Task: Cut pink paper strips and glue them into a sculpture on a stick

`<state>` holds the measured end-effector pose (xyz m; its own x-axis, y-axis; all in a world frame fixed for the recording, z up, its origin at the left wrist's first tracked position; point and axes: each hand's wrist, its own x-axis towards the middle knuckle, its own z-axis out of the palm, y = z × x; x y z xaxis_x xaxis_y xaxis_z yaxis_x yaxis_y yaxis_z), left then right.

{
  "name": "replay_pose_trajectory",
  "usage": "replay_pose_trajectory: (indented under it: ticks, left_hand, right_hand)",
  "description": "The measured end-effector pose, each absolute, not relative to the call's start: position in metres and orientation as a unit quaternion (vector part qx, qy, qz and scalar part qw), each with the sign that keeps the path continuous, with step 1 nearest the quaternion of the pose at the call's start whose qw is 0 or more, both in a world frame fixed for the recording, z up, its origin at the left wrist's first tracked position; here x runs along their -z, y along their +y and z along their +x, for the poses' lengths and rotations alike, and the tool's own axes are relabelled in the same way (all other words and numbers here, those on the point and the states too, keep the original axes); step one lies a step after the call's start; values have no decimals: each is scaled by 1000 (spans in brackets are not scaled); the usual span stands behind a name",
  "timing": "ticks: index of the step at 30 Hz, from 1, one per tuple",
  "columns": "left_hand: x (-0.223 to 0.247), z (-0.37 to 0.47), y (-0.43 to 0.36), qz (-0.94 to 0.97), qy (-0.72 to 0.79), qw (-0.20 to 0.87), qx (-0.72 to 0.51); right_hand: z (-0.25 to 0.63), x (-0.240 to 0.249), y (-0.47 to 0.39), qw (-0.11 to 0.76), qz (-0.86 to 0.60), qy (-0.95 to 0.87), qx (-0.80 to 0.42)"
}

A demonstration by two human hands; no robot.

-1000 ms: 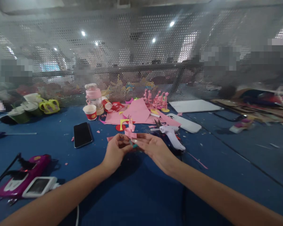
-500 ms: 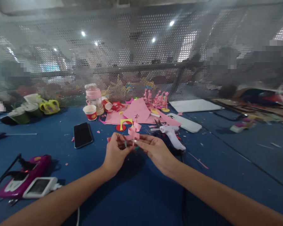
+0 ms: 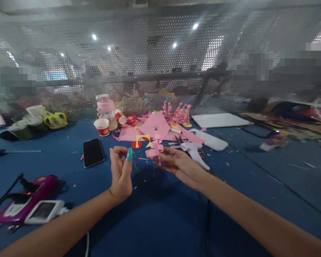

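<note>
My right hand (image 3: 182,166) pinches a curled pink paper strip (image 3: 155,149) at its lower end, holding it up above the blue table. To the left of it, my left hand (image 3: 121,175) is raised with thumb and fingers drawn together. A long teal nail (image 3: 129,154) shows on its thumb. A small pink edge shows at that hand's far side, but what the fingers hold is hidden. Beyond the hands lie a yellow paper cutout (image 3: 143,138) and a red disc (image 3: 136,144). A white-handled tool (image 3: 194,154) lies beside my right hand, near dark pointed tips.
Pink paper sheets (image 3: 155,125) and curled pink paper pieces (image 3: 180,113) lie at the back. A paper cup (image 3: 101,127) stands by a pink-lidded bottle (image 3: 107,110). Left are a black phone (image 3: 93,152) and a purple power strip (image 3: 37,192); a white phone (image 3: 212,139) lies right.
My hands have parted. The left hand has moved left, away from the curled pink paper strip, which stays in my right hand and has shifted slightly right.
</note>
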<state>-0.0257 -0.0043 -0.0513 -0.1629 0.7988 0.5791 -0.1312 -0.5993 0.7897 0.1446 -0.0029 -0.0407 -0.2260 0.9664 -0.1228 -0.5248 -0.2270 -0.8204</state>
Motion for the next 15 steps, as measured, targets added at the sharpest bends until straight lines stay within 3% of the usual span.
replay_pose_trajectory:
  ticks: [2,7,15]
  left_hand:
    - [51,-22,6,520,325,376,-695]
    - [47,-15,14,470,298,621,-551]
    - [44,-16,9,473,309,655,-501]
  right_hand:
    - [142,43,-4,518,-316,-338,-719]
    - [136,45,-9,472,-295,-388,-735]
    - [136,47,-9,476,-352,-371,-715]
